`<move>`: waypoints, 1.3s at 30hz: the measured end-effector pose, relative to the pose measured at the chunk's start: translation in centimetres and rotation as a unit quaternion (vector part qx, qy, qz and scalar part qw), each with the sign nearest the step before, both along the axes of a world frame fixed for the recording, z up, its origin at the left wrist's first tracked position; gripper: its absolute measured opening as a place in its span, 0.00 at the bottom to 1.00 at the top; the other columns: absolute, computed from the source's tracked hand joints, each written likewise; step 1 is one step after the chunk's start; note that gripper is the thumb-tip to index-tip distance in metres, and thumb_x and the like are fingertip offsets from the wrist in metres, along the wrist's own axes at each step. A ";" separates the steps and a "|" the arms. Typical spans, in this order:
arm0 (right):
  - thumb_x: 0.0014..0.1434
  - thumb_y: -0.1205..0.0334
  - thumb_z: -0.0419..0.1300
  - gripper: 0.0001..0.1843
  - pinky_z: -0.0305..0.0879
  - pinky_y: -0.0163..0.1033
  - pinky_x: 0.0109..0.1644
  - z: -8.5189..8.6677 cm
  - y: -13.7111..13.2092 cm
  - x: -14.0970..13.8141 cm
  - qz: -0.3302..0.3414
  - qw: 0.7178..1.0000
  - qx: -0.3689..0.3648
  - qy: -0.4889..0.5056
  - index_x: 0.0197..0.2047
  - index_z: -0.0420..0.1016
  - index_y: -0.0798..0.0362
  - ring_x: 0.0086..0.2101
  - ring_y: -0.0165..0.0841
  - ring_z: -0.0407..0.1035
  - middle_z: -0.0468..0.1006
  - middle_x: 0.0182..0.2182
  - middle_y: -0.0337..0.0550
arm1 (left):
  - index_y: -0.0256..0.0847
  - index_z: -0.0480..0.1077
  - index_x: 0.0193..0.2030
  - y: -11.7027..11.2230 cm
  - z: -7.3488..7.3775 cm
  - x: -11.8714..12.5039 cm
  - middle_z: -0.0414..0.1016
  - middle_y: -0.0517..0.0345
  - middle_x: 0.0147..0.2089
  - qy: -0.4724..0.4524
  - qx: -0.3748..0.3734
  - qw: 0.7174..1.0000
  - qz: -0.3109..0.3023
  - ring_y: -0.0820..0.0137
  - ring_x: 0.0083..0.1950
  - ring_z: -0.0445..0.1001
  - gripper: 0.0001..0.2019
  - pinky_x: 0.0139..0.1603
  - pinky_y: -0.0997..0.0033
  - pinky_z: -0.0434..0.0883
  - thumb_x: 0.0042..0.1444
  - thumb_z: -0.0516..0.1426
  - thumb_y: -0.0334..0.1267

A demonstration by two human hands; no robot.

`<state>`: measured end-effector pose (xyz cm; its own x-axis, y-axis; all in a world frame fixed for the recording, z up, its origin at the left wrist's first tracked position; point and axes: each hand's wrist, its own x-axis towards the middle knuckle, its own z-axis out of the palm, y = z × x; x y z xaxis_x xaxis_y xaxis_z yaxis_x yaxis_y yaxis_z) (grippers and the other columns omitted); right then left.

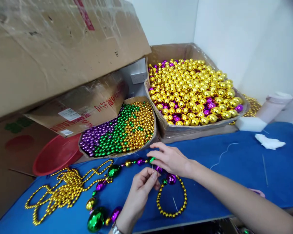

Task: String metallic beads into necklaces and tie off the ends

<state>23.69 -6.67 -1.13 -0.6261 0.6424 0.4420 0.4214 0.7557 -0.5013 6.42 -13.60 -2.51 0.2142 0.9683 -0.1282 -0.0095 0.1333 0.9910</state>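
Observation:
A strand of shiny purple, green and gold beads curves over the blue cloth toward my hands. My left hand is closed, thumb and fingertips pinched on a thin pale string at the strand's far end. Just above it, my right hand has curled fingers closed on the same string beside a small green bead; its upper finger is raised. Partly under my right hand lie a large purple bead and a loop of small gold beads. The exact fingertip contact is partly hidden.
A pile of gold bead chains lies left, near a red basin. Behind stand a box of small beads and a large box of gold balls. White tissue and pink scissors handles are right.

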 end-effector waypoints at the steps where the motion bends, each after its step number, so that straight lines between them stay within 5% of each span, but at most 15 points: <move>1: 0.66 0.59 0.48 0.14 0.65 0.41 0.47 -0.1 -0.3 0.4 -0.017 1.000 -0.005 0.010 0.51 0.68 0.51 0.44 0.33 0.67 0.67 0.51 0.50 | 0.37 0.69 0.33 0.0 -0.1 -0.1 0.68 0.61 0.26 -0.010 -0.004 1.000 0.009 0.73 0.28 0.64 0.08 0.32 0.73 0.62 0.58 0.56 0.40; 11: 0.65 0.62 0.49 0.13 0.63 0.36 0.43 -2.4 -2.7 0.9 0.012 0.998 -0.061 0.003 0.43 0.74 0.52 0.38 0.32 0.68 0.75 0.37 0.45 | 0.37 0.69 0.32 -0.2 -0.1 0.1 0.69 0.61 0.26 -0.037 0.004 0.999 0.010 0.74 0.28 0.66 0.08 0.33 0.74 0.64 0.58 0.56 0.39; 17: 0.64 0.62 0.49 0.11 0.61 0.33 0.37 -2.2 -4.1 0.8 -0.018 0.987 -0.157 0.036 0.35 0.71 0.52 0.32 0.29 0.67 0.73 0.30 0.39 | 0.38 0.70 0.33 -0.5 -0.2 0.2 0.73 0.59 0.29 0.047 0.035 0.997 0.042 0.71 0.31 0.72 0.08 0.35 0.72 0.68 0.57 0.57 0.40; 23: 0.63 0.65 0.50 0.06 0.62 0.26 0.26 -3.9 -5.6 -0.2 -0.050 0.959 -0.268 0.081 0.44 0.63 0.52 0.25 0.24 0.69 0.73 0.25 0.33 | 0.39 0.72 0.33 -0.3 -0.6 0.5 0.73 0.59 0.27 0.105 0.104 0.987 0.058 0.70 0.29 0.71 0.07 0.31 0.73 0.68 0.56 0.57 0.40; 28: 0.60 0.67 0.53 0.05 0.59 0.29 0.28 -4.1 -5.4 -1.5 -0.059 0.968 -0.236 0.069 0.37 0.69 0.52 0.26 0.26 0.67 0.72 0.25 0.34 | 0.43 0.73 0.37 -0.7 -1.3 0.0 0.76 0.56 0.34 0.202 0.217 0.953 0.063 0.66 0.35 0.73 0.04 0.37 0.71 0.69 0.56 0.57 0.35; 35: 0.60 0.69 0.50 0.09 0.59 0.34 0.35 -4.2 -5.4 -2.0 -0.101 0.986 -0.134 0.018 0.33 0.69 0.52 0.32 0.31 0.67 0.72 0.30 0.41 | 0.47 0.73 0.44 -1.5 -2.1 -0.6 0.78 0.55 0.38 0.285 0.392 0.873 0.060 0.64 0.39 0.74 0.14 0.40 0.68 0.69 0.54 0.56 0.25; 39: 0.64 0.65 0.47 0.12 0.59 0.37 0.38 -4.2 -5.5 -1.6 -0.143 0.984 -0.104 -0.009 0.37 0.72 0.51 0.34 0.33 0.66 0.71 0.33 0.44 | 0.46 0.73 0.42 -1.6 -2.1 -0.2 0.78 0.55 0.37 0.280 0.373 0.879 0.097 0.65 0.38 0.74 0.12 0.40 0.68 0.69 0.55 0.56 0.26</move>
